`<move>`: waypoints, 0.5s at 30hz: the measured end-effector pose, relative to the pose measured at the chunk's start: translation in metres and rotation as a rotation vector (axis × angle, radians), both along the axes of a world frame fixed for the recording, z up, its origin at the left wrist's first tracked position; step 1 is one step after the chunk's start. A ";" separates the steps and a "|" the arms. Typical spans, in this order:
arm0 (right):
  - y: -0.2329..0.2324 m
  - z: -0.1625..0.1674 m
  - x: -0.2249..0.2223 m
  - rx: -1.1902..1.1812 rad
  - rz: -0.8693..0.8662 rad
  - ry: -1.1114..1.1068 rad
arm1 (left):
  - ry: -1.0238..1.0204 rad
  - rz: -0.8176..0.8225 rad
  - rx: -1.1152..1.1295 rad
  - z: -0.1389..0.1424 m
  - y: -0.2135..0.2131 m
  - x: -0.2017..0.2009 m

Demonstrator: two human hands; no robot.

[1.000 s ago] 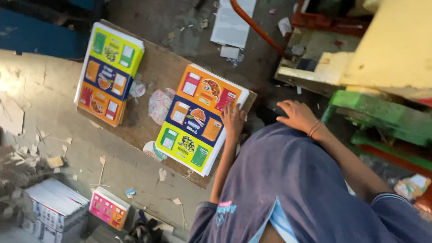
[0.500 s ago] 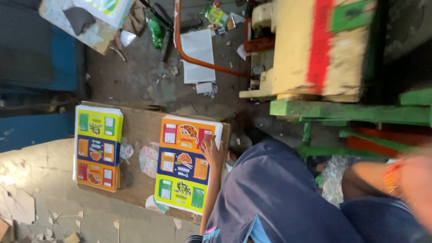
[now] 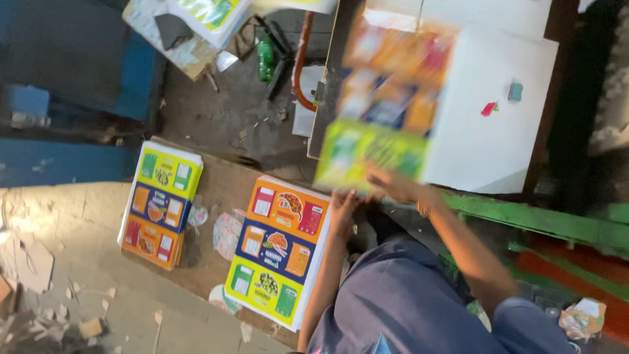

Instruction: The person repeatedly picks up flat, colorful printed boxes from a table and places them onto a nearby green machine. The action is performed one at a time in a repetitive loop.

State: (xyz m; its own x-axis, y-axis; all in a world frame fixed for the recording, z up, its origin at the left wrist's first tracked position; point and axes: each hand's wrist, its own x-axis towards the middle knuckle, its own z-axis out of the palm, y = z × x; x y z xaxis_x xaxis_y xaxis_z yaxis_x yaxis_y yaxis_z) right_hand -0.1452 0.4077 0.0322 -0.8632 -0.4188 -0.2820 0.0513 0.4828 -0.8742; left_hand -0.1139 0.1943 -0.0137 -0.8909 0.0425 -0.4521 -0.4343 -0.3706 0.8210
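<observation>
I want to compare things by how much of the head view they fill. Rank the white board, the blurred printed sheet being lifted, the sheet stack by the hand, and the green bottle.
1. White board
2. Lifted sheet and near stack: alike; the sheet is blurred and nearer, so unranked
3. Green bottle

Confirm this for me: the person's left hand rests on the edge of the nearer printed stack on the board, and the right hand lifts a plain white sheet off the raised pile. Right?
Not quite. In the head view the left hand does rest on the nearer printed stack, but the sheet in the right hand is colour-printed, in orange, blue and green panels, not plain white. Only the raised pile under it shows white.
</observation>
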 end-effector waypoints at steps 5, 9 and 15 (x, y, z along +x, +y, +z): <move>-0.044 0.011 0.096 -0.710 -0.380 -0.462 | 0.090 0.376 -0.238 -0.004 -0.126 0.046; -0.060 -0.021 0.088 -0.765 -0.778 -0.765 | 0.080 0.434 -0.352 0.001 -0.243 0.130; -0.142 -0.071 0.049 -0.904 -0.605 -0.679 | 0.212 0.854 -0.505 0.006 -0.322 0.217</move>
